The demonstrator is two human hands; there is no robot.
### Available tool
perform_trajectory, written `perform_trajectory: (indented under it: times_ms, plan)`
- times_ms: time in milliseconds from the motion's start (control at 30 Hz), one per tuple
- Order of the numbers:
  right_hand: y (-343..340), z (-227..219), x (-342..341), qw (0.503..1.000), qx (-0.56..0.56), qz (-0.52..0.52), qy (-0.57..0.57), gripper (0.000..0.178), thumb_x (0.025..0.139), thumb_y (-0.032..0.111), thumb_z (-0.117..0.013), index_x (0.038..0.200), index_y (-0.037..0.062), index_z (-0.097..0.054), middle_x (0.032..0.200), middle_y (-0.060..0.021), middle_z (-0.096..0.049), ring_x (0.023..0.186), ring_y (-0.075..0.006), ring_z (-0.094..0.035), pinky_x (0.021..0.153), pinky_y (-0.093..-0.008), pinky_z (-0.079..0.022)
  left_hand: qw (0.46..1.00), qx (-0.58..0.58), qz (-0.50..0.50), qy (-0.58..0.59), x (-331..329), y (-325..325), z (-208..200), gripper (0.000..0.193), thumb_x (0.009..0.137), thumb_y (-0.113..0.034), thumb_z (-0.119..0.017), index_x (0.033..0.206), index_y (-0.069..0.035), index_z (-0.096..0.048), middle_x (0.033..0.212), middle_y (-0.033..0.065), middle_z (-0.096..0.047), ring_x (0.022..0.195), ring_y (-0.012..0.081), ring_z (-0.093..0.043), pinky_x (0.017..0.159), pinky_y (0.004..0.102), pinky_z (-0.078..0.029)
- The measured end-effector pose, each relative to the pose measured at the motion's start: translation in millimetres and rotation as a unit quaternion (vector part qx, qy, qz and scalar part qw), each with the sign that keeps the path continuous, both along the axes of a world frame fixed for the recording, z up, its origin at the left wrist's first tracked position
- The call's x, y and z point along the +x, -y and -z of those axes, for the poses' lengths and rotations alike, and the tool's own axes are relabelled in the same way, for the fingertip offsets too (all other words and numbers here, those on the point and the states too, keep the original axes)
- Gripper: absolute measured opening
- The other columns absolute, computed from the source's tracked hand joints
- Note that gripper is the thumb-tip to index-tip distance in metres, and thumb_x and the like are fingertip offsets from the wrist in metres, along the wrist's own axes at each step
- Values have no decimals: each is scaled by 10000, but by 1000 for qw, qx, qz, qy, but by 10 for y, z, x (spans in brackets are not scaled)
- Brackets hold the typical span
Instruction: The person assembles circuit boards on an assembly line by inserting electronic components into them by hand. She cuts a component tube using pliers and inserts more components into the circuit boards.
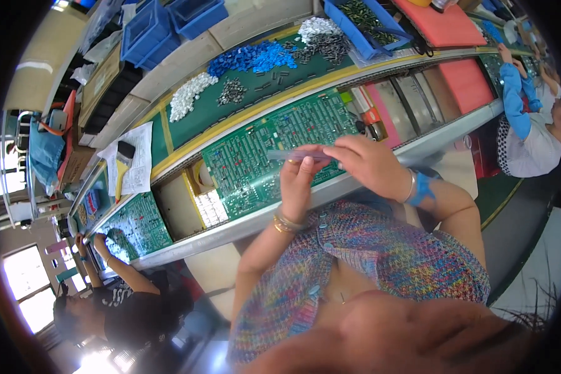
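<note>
In front of my chest, my left hand (297, 187) is closed around a narrow translucent plastic strip, perhaps a tube (282, 154), whose free end sticks out to the left. Closed at the strip's other end, my right hand (371, 163) has its fingertips against those of my left; what they pinch is hidden. Both hands are above a large green circuit board (243, 153) fitted with many small parts, some red and blue. A second, similar green board (318, 118) adjoins it on the right.
Loose blue parts (252, 57), white parts (192, 95) and dark parts (327, 48) lie on the green shelf beyond. A blue bin (368, 25) stands at its back. A yellow-handled brush (123, 165) rests on paper. Co-workers' hands (100, 243) are at left, others (508, 56) at far right.
</note>
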State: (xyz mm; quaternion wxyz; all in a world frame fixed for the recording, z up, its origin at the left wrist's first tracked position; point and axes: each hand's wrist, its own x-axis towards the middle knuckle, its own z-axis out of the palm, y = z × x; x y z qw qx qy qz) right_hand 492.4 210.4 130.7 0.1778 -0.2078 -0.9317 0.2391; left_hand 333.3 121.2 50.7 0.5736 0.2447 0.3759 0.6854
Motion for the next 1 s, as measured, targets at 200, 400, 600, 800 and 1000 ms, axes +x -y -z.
perform_trajectory:
  times_ms: [200, 400, 600, 800, 1000]
  plan:
    - [-903, -419, 379, 989, -79, 60, 108, 226, 867, 264, -537, 954, 62, -592, 859, -118, -616, 805, -293, -606, 694, -374, -469, 998, -39, -1, -46, -40, 151, 54, 230, 959, -166, -439, 1109, -1, -493, 1024, 122, -591, 974, 262, -607, 867, 371, -502]
    - [-2874, 343, 283, 964, 193, 177, 52, 79, 795, 175, -589, 846, 125, -621, 741, -94, -623, 728, -296, -610, 633, -433, -469, 1000, -25, 6, 1, 172, 174, -21, 227, 946, -144, -459, 1099, 19, -498, 1029, 149, -593, 987, 295, -602, 865, 383, -495]
    - [-3197, 626, 173, 908, 173, 262, 275, 165, 815, 264, -603, 807, 102, -632, 774, -102, -642, 777, -304, -617, 673, -424, -479, 999, -30, -21, -8, 125, 293, -19, 219, 944, -126, -455, 1091, 31, -497, 1047, 161, -576, 1010, 313, -589, 909, 421, -477]
    - [-2538, 236, 74, 906, 97, 250, 326, 536, 837, 536, -481, 758, 46, -683, 791, -143, -657, 773, -327, -635, 727, -459, -496, 999, -28, -21, -6, 132, 289, -12, 220, 942, -133, -464, 1092, 23, -500, 1049, 157, -586, 1016, 313, -587, 911, 424, -473]
    - [-2782, 288, 117, 900, 121, 279, 314, 381, 830, 450, -531, 756, 109, -684, 778, -104, -653, 737, -315, -624, 631, -430, -492, 1000, -13, 15, 1, 189, 195, -24, 232, 946, -155, -466, 1099, 17, -499, 1051, 160, -594, 1020, 304, -587, 901, 407, -475]
